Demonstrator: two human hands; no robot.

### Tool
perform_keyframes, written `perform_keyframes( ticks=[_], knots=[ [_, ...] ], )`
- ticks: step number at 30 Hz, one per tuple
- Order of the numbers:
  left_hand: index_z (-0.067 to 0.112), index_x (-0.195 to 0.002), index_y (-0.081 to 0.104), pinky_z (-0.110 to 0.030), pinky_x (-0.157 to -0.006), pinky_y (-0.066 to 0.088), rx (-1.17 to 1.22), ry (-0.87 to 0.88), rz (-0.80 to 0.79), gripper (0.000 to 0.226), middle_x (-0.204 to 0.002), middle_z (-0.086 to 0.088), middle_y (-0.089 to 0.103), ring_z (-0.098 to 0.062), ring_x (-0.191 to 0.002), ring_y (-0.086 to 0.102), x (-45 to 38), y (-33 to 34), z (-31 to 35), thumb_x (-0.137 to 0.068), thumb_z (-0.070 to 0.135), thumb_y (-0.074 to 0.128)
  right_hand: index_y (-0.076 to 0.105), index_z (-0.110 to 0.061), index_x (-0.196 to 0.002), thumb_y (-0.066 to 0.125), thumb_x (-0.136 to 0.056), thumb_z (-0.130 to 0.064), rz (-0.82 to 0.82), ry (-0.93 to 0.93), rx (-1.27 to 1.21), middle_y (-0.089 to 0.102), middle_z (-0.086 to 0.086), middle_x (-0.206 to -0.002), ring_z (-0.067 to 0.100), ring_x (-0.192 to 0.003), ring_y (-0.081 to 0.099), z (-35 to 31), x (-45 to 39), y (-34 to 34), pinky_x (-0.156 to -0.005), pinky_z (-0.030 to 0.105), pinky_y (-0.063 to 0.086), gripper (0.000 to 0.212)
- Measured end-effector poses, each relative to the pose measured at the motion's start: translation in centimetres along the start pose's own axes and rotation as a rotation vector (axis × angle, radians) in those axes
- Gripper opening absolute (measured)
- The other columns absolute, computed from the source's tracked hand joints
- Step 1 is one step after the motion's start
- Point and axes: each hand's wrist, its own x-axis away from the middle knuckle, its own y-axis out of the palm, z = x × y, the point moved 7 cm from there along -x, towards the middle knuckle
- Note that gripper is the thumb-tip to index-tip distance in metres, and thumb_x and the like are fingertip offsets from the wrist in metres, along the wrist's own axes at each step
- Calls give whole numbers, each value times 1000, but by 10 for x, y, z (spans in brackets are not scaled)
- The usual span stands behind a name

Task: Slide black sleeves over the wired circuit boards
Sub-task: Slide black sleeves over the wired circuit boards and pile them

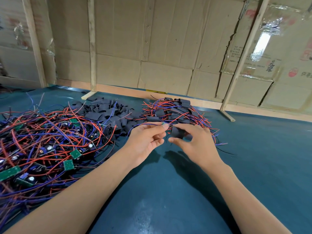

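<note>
A wide stretch of smooth teal work surface (168, 191) lies bare between the person's forearms and out to the right, bounded at the back by a pale wooden frame (92, 48) faced with creased, taped cardboard panels (165, 39). To the left sprawls a tangle of red, blue and purple wires with small green circuit boards (50, 146); behind it sits a heap of loose flat black sleeves (108, 112), and farther right a mound of boards already sleeved (173, 110), their thin leads fanning across the mat. Above the open centre, the left hand (146, 139) pinches a small wired circuit board (164, 123) between thumb and fingertips, its wires trailing off to the left. Just beside it, almost touching, the right hand (197, 142) grips a matte black sleeve (177, 132) between curled fingers and thumb, the sleeve's end turned toward the board.
</note>
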Motion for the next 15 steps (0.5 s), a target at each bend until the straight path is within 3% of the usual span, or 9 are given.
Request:
perform_keyframes(
  ticks=[8,13,15],
  knots=[
    [5,-85,77,-21,-56,52,-10,-26,-6,7,-82,-12,72,-16,-71,70,4,4,-1,-80,10,79,73,-34,-115,83,-79,-45,12,-12,-38,74,-22,-101,6,-89,66,-4,0,-1,-101,35,35,39],
    [3,-87,74,-21,-51,48,-45,-56,19,16,-77,-9,69,-11,-61,63,3,3,0,-78,12,81,76,-27,-110,88,-74,-39,70,-17,-94,75,-21,-96,-3,-89,62,-5,1,-3,-94,9,27,39],
    [3,-85,74,-20,-51,48,-48,-65,21,12,-75,-9,69,-11,-60,63,4,2,0,-79,11,80,77,-27,-110,88,-73,-39,57,10,-144,75,-21,-96,-3,-89,65,-4,1,-2,-99,17,35,40]
  ],
)
